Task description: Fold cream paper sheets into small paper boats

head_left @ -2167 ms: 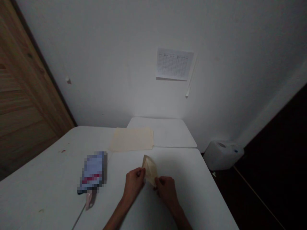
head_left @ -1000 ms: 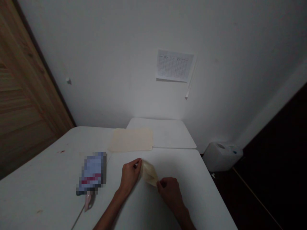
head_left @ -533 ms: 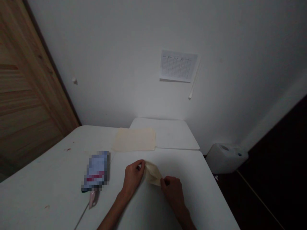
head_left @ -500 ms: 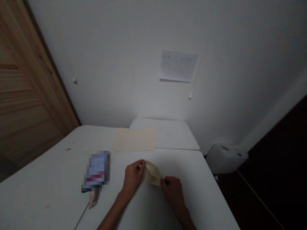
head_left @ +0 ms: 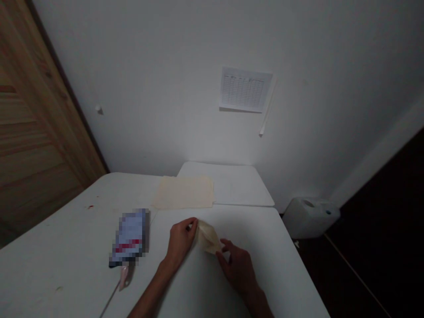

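Note:
A small folded piece of tan paper (head_left: 207,237) is held just above or against the white table; which of the two I cannot tell. My left hand (head_left: 181,240) pinches its upper left corner between thumb and forefinger. At the lower right corner, my right hand (head_left: 236,265) has its thumb and forefinger spread apart, with the thumb tip by the paper's edge. Behind them lie flat sheets of cream-coloured paper (head_left: 185,192), partly over a white board.
The white table (head_left: 82,247) carries a blurred blue item (head_left: 130,234) and a small pink tool (head_left: 123,276) at left. A white board (head_left: 241,183) meets the wall. A printed sheet (head_left: 245,90) hangs there. A white plastic jug (head_left: 309,218) stands right of the table.
My right thumb and forefinger have parted at the paper's lower right corner, where they were pinched. My left hand keeps its pinch. The whole view has shifted slightly.

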Motion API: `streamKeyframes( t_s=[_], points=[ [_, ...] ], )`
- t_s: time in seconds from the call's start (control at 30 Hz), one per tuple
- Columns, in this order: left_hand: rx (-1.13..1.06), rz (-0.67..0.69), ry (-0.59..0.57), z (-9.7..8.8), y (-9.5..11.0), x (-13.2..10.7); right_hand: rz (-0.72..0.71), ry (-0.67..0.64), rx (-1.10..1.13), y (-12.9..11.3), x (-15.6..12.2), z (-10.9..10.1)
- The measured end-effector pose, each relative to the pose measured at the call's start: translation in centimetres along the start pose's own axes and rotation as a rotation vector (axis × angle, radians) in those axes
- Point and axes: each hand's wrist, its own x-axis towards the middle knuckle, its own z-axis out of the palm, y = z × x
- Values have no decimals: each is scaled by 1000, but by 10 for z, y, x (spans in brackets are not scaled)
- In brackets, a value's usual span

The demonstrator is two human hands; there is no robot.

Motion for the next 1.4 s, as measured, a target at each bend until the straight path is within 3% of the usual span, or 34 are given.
streamKeyframes(
  t_s=[0.1,0.23,0.5,0.7,0.9,1.03,1.13,1.4],
  points=[
    [14,9,-30,-5,-1,4,-210,-120,-108,2,-5,-3],
    [43,17,-76,-5,-2,5,-291,-184,-241,3,-3,-2],
    [10,49,-110,3,-5,0,-328,-93,-238,-5,3,-3],
    [-20,67,-117,8,-4,2,-378,17,-255,1,3,0],
    [-108,-99,12,16,0,-6,-352,135,-285,7,2,-4],
    [-359,-347,-208,29,3,-20,-369,169,-303,6,0,-6],
    [-441,-396,-316,40,4,-26,-404,168,-320,6,-3,-4],
    [-431,-387,-333,47,2,-25,-458,169,-321,4,-6,4]
  ],
)
